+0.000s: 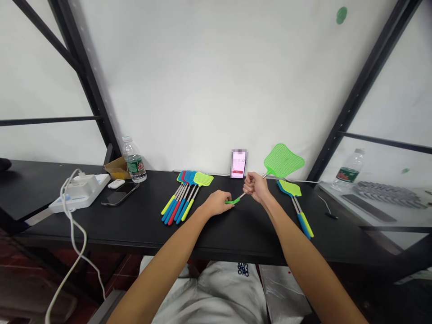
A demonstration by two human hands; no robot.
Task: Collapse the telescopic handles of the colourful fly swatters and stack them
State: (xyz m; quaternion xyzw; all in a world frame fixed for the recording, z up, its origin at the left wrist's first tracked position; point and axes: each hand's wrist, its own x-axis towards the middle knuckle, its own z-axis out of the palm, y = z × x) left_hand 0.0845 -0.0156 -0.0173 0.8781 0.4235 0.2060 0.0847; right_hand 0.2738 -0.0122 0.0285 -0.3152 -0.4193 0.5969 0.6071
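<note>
A green fly swatter point(284, 161) is held between both hands above the black table. My left hand point(218, 202) is closed around the end of its green handle. Higher up, my right hand point(255, 186) grips the thin metal shaft in a fist, with the mesh head tilted up to the right. Left of my hands lies a fanned row of several fly swatters point(182, 198) in yellow-green, blue and red, heads toward the wall. Past my right forearm, a yellow-green fly swatter point(297, 202) rests partly over a blue one point(301, 222).
A phone point(238, 164) leans upright against the white wall. At the left stand a water bottle point(134, 162), a small cardboard box point(118, 168), a dark phone point(120, 194), a white case point(116, 184) and a power strip point(81, 193) with trailing cables. A short cable point(328, 209) lies at the right.
</note>
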